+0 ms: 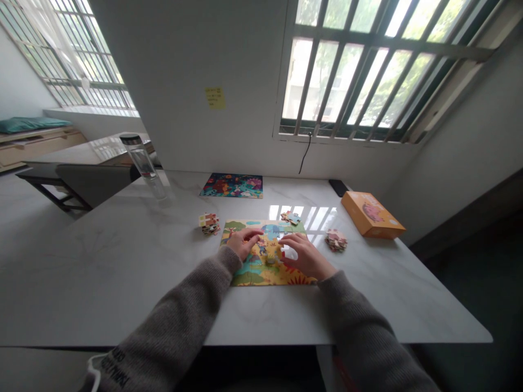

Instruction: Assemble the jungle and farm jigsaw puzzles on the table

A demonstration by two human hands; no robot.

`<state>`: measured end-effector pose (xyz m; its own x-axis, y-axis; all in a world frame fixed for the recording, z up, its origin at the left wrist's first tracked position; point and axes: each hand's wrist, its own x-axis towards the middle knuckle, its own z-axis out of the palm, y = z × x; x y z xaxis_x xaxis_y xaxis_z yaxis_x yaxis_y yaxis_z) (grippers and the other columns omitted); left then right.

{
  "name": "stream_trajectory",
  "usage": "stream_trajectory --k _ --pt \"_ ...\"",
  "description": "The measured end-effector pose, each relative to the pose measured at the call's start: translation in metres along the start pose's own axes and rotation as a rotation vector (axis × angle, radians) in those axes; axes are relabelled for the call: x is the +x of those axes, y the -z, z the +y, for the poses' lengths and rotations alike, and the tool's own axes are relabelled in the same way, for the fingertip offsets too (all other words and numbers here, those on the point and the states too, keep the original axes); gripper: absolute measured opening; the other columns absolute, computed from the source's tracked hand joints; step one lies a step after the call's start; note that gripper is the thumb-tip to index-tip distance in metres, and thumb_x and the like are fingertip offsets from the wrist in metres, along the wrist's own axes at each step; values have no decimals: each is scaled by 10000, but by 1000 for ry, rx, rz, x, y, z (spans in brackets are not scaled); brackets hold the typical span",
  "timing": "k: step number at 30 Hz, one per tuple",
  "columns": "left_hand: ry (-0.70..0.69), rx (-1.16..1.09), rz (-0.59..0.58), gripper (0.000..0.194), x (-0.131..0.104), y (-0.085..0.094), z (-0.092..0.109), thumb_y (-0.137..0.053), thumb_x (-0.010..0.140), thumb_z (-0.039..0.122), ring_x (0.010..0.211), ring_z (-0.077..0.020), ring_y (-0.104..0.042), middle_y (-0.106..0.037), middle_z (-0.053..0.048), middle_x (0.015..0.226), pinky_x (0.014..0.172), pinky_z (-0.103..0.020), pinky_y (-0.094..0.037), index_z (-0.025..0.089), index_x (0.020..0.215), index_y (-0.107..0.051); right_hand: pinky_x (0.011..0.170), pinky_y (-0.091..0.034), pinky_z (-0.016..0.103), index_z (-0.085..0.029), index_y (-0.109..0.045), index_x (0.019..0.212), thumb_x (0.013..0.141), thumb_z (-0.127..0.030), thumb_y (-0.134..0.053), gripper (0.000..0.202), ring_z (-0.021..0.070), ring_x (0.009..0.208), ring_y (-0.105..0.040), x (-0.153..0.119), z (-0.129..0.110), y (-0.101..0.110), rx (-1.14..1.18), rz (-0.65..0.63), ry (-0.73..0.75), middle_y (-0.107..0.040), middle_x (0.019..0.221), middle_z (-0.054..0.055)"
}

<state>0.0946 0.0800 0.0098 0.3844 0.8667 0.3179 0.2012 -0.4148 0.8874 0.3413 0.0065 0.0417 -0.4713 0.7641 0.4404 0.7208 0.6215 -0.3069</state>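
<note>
A colourful jigsaw puzzle (pixel 261 277) with trees, animals and yellow ground lies flat on the white marbled table (pixel 171 305). My left hand (pixel 244 243) rests over its left part, fingers stretched to the right and holding nothing visible. Over the right part is my right hand (pixel 305 257), its fingers curved and the thumb apart from them; a pale patch shows in the gap. Between the hands, a small puzzle piece (pixel 269 259) seems to sit slightly raised on the picture. Several loose puzzle pieces (pixel 290 218) lie at the puzzle's upper right edge.
Puzzle piece stacks stand left (pixel 210 224) and right (pixel 336 240) of the puzzle. Behind is a dark, colourful picture board (pixel 232 185). An orange box (pixel 371 215) and a black phone-like object (pixel 338 188) are at the right; a clear bottle (pixel 143 163) stands at the left.
</note>
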Motion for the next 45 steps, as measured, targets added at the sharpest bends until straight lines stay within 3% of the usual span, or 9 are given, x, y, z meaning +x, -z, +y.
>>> stream_trajectory --k 6,12,25,36,42,45 --pt "-195 332 -72 187 -2 2 3 -588 884 172 969 -216 -649 -731 -58 950 939 -361 -498 196 941 -764 988 -480 447 -214 -686 1156 873 -304 -732 301 263 1090 -595 -6 4 -4 -4 -81 -6 -672 1187 113" --pt "-191 440 -103 191 -1 2 -2 -602 874 144 953 -221 -620 -712 -62 969 912 -364 -482 200 945 -771 969 -493 405 -244 -718 1090 882 -264 -714 209 239 1078 -607 -6 2 -5 10 -124 -44 -669 1169 92" --pt "-189 528 -241 121 -4 3 1 -683 870 250 1034 -239 -581 -682 -49 1008 1007 -392 -417 262 905 -798 975 -491 413 -272 -731 1101 915 -230 -664 202 243 1102 -604 -5 -1 -6 3 -159 -72 -655 1217 87" --pt "-162 519 -227 188 -4 4 2 -581 904 240 1074 -230 -571 -695 -44 1050 1038 -380 -416 235 939 -766 987 -482 418 -263 -719 1091 940 -282 -642 171 246 1113 -608 -5 1 -7 14 -171 -71 -665 1239 75" --pt "-162 516 -212 190 -3 5 0 -587 904 244 1031 -240 -580 -702 -53 1017 994 -395 -433 220 1021 -735 965 -507 397 -242 -688 1178 936 -292 -641 252 238 1086 -630 -5 1 -2 42 -134 -58 -690 1193 97" --pt "-184 514 -230 191 -3 6 -1 -591 892 215 1055 -238 -575 -694 -50 1046 1010 -392 -429 231 998 -749 951 -510 382 -254 -721 1115 941 -272 -629 197 230 1070 -634 -5 0 -1 23 -156 -57 -686 1168 91"
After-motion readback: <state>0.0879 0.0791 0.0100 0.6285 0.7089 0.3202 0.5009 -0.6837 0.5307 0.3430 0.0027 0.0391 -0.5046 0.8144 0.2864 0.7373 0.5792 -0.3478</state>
